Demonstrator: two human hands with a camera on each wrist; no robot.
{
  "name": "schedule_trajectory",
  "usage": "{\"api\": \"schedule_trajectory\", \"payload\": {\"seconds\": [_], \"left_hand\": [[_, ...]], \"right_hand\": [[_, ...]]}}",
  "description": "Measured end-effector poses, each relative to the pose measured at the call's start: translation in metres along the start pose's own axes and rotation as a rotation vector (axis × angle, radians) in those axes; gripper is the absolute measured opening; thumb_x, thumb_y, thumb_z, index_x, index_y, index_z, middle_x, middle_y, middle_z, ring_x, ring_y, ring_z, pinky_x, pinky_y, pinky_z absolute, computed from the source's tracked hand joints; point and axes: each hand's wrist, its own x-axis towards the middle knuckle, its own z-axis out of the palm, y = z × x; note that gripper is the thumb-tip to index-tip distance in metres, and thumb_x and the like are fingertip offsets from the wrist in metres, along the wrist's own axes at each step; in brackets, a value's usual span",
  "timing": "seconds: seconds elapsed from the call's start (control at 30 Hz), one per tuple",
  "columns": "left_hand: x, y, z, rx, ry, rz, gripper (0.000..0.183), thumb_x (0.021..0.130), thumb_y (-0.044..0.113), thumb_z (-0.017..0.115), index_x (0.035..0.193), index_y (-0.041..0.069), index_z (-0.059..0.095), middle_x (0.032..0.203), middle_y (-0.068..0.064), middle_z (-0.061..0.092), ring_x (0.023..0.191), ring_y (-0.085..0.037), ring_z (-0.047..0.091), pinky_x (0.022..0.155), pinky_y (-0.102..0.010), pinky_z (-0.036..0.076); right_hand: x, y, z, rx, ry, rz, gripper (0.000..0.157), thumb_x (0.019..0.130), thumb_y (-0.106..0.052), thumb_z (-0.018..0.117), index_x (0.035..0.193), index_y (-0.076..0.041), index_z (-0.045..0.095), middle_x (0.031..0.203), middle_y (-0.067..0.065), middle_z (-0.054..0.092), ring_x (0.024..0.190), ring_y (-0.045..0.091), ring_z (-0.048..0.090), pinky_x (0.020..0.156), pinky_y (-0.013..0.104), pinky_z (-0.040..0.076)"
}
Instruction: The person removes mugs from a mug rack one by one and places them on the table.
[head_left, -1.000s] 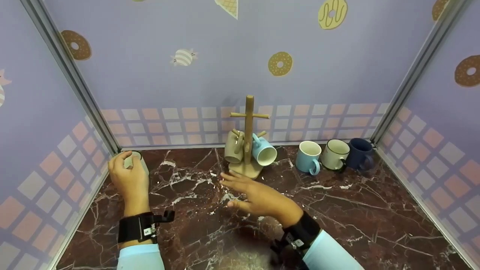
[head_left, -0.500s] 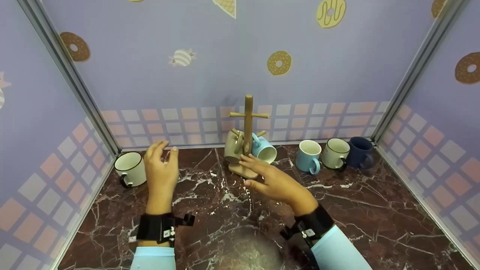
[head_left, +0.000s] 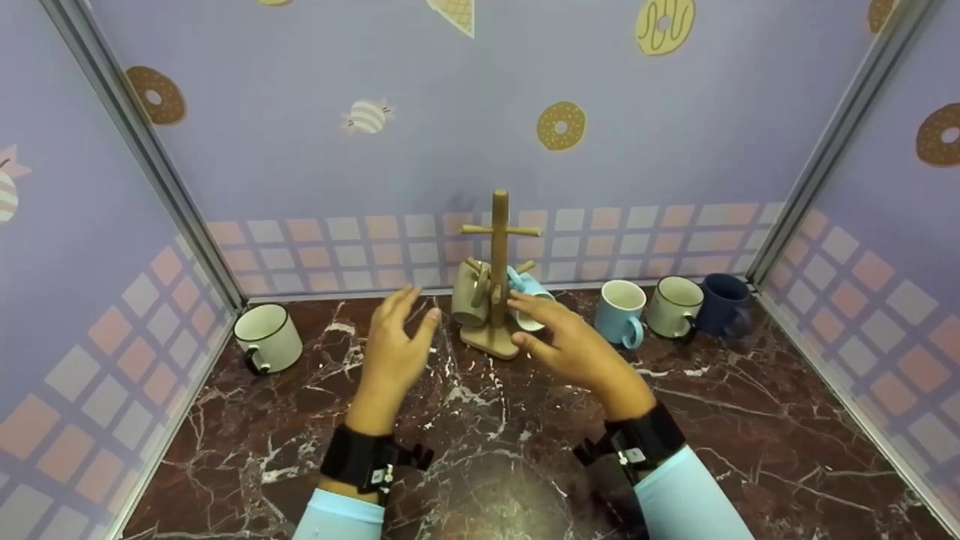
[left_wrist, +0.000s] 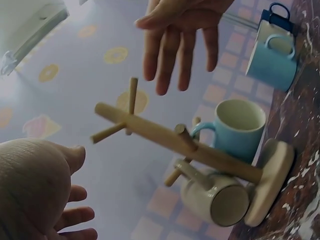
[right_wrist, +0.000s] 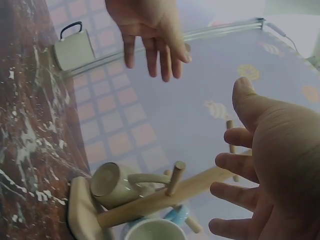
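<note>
A wooden mug tree stands at the back middle. On its lower pegs hang a beige mug at the left and a light blue mug at the right, both tilted. My left hand hovers left of the stand with fingers spread and nothing in it. My right hand is at the stand's right, fingers loosely extended, partly covering the hanging blue mug in the head view. The left wrist view shows that hand apart from the mug. Both palms face inward.
At the far left stands a cream mug with a black handle. On the right, a light blue mug, a cream mug with dark rim and a navy mug stand in a row. Walls close in the dark marbled tabletop.
My left hand has moved right, away from the far-left cream mug, to near the stand. My right hand has shifted right and slightly farther back, now overlapping the hanging blue mug in the head view.
</note>
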Motion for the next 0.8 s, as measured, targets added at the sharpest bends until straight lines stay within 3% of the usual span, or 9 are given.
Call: {"api": "schedule_trajectory", "payload": {"seconds": [0.3,0.67,0.8], "left_hand": [[-0.010,0.011,0.025,0.025,-0.011,0.133,0.066,0.113,0.042,0.067,0.166,0.003,0.055,0.176,-0.019,0.050,0.164,-0.045,0.046,0.137,-0.068,0.036],[-0.022,0.023,0.044,0.080,-0.070,0.135,0.074,0.112,0.046,0.067,0.172,0.007,0.047,0.180,-0.020,0.043,0.168,-0.047,0.040,0.136,-0.071,0.036],[-0.025,0.028,0.049,0.096,-0.094,0.152,0.071,0.111,0.045,0.069,0.169,0.007,0.052,0.179,-0.020,0.046,0.166,-0.048,0.043,0.134,-0.071,0.038]], "right_hand": [[0.012,-0.003,-0.028,-0.058,0.094,0.081,0.060,0.111,-0.038,0.073,0.165,-0.014,0.059,0.170,0.015,0.060,0.157,0.045,0.056,0.133,0.067,0.042],[0.059,-0.020,-0.077,-0.142,0.110,0.244,0.058,0.114,-0.050,0.065,0.164,-0.019,0.060,0.159,0.016,0.067,0.148,0.042,0.063,0.127,0.068,0.050],[0.081,-0.024,-0.089,-0.191,0.098,0.230,0.056,0.116,-0.045,0.065,0.162,-0.014,0.061,0.159,0.015,0.068,0.147,0.040,0.065,0.127,0.065,0.050]]}}
